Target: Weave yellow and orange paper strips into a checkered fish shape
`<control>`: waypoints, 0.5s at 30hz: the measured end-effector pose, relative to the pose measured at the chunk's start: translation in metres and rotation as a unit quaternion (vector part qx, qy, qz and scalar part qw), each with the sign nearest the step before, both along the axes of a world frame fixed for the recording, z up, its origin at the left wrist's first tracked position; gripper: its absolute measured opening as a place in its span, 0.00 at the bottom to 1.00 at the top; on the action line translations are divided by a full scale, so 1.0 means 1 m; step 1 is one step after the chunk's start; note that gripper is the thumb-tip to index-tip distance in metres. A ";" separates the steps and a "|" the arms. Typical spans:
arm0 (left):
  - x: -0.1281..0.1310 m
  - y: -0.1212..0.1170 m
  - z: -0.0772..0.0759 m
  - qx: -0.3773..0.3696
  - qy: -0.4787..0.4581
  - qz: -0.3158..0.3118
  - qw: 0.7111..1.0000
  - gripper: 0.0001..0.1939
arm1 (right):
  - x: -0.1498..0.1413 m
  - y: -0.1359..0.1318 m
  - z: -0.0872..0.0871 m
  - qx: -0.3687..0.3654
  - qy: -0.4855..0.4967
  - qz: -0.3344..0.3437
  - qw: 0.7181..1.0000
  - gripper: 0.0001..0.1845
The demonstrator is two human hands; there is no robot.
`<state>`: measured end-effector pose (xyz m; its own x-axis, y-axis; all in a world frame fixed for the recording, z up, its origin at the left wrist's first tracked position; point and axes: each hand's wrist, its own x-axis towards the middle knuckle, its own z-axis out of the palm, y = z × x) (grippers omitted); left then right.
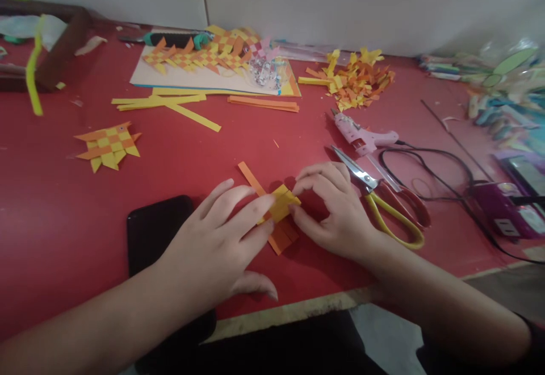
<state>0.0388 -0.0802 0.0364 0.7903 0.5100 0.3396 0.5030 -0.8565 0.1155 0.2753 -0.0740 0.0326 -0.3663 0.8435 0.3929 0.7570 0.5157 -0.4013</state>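
Observation:
A small piece of woven paper strips [282,204], yellow over orange, lies on the red table near its front edge. One orange strip end [250,177] sticks out at the upper left, and more orange ends show below. My left hand [221,233] rests with spread fingers, two fingertips pressing on the weave's left side and the thumb apart. With thumb and fingertips, my right hand [334,204] pinches the yellow ends at the right side. A finished woven paper fish [109,145] in orange and yellow lies to the left.
Scissors [378,193] and a pink glue gun [361,133] with a black cord lie to the right. A black phone [157,227] is under my left forearm. Behind are yellow strips [170,105], orange strips [264,104], several woven fish [200,57] and paper scraps [361,79].

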 end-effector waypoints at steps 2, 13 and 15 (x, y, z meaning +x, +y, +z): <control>-0.001 0.000 0.000 0.007 -0.001 -0.008 1.000 0.42 | 0.001 0.001 0.001 0.001 0.002 -0.004 1.000 0.05; 0.002 -0.005 -0.003 0.009 0.007 0.028 1.000 0.27 | 0.005 0.002 0.003 -0.071 0.002 0.054 0.996 0.12; 0.003 -0.006 -0.004 0.003 -0.001 0.041 0.999 0.29 | 0.005 0.002 0.004 -0.071 0.002 0.049 0.996 0.11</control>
<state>0.0414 -0.0860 0.0322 0.7460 0.5700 0.3444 0.5706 -0.8137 0.1108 0.2802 -0.0724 0.0364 -0.4472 0.8512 0.2747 0.7040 0.5245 -0.4788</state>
